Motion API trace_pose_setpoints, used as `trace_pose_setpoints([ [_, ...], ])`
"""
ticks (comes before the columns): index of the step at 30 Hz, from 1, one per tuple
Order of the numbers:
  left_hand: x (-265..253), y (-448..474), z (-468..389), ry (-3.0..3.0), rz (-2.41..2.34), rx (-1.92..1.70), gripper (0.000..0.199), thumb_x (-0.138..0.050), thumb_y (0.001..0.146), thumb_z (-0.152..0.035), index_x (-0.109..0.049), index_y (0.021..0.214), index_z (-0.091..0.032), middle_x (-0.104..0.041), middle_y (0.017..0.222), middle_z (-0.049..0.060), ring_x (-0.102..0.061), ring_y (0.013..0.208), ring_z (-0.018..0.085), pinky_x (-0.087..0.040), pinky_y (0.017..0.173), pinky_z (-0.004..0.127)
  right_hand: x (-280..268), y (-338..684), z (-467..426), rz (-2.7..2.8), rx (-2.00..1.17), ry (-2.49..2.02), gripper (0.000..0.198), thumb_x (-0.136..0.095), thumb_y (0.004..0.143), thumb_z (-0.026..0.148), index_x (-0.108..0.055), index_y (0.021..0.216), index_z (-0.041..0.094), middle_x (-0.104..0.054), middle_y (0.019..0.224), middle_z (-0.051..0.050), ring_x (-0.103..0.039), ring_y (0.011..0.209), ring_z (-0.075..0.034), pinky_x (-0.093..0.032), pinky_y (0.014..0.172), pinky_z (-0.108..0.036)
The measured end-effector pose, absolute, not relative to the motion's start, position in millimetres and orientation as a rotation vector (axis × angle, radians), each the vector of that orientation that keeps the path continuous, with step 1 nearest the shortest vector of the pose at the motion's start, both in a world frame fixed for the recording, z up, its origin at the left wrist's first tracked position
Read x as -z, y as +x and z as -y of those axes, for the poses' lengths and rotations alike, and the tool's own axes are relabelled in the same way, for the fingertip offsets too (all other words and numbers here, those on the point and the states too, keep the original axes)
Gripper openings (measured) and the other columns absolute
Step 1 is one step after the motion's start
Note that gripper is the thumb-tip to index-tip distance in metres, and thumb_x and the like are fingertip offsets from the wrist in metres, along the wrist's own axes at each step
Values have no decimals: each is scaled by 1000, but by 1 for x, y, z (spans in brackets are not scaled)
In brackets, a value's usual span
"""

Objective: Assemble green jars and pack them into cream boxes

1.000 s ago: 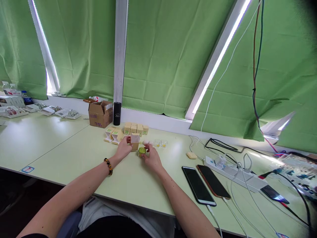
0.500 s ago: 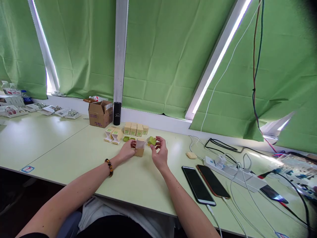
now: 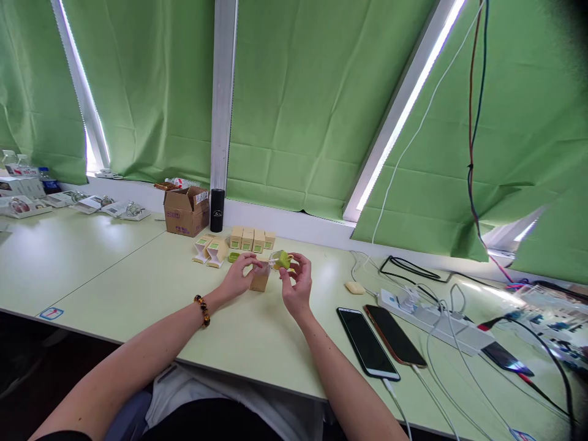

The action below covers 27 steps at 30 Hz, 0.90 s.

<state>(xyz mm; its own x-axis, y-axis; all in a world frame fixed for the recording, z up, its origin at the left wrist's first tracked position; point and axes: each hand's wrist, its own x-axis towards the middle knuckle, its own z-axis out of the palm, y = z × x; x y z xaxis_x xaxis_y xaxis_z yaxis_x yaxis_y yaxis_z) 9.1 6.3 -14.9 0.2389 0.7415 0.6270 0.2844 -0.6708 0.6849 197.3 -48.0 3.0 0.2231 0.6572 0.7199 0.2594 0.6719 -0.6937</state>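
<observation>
My right hand [image 3: 298, 285] holds a small yellow-green object with clear wrap or plastic at its left end [image 3: 283, 260], pinched above the table. Its exact kind cannot be made out. Just left of it stands a small open cardboard box [image 3: 260, 282], kraft outside and pale inside. My left hand [image 3: 239, 275] is closed at the box's upper left edge, thumb and fingers at the flap; the fingertips partly hide it. Behind my left hand lies a small green piece [image 3: 234, 257]. Two open kraft boxes [image 3: 217, 251] lie beyond it to the left.
Several closed small boxes [image 3: 248, 239] stand in a row at the back, near a black bottle [image 3: 217, 210] and a larger carton [image 3: 186, 211]. On the right lie two phones [image 3: 369, 343], a power strip [image 3: 432, 321] with tangled cables, and a beige piece [image 3: 354, 288].
My left hand has shifted from the box's side up to its top edge, and the box has tilted slightly. The green object in my right hand has turned a little.
</observation>
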Motion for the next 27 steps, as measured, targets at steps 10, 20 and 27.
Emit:
trace_pose_setpoints([
  [10,16,11,-1,2012,-873,-1292,45,-61,90,-24,-63,135,-20,-67,136,12,-63,116,25,-50,105,43,1,196,49,1373,-345,-836,40,-62,95,35,-46,131,29,-57,134,-11,-69,100,-22,-58,64,-29],
  [20,11,12,5,1989,-760,-1267,44,-62,88,-24,-64,132,-18,-71,123,11,-64,108,24,-51,99,40,4,195,47,1545,-412,-947,44,-60,93,30,-44,134,29,-58,134,-11,-71,85,-18,-53,59,-27],
  [27,13,13,-1,1891,-801,-1304,56,-58,76,-12,-67,131,-17,-72,122,10,-63,106,23,-52,96,39,2,204,43,1679,-296,-1071,52,-62,88,25,-46,138,28,-65,128,-9,-67,78,-17,-54,62,-31],
])
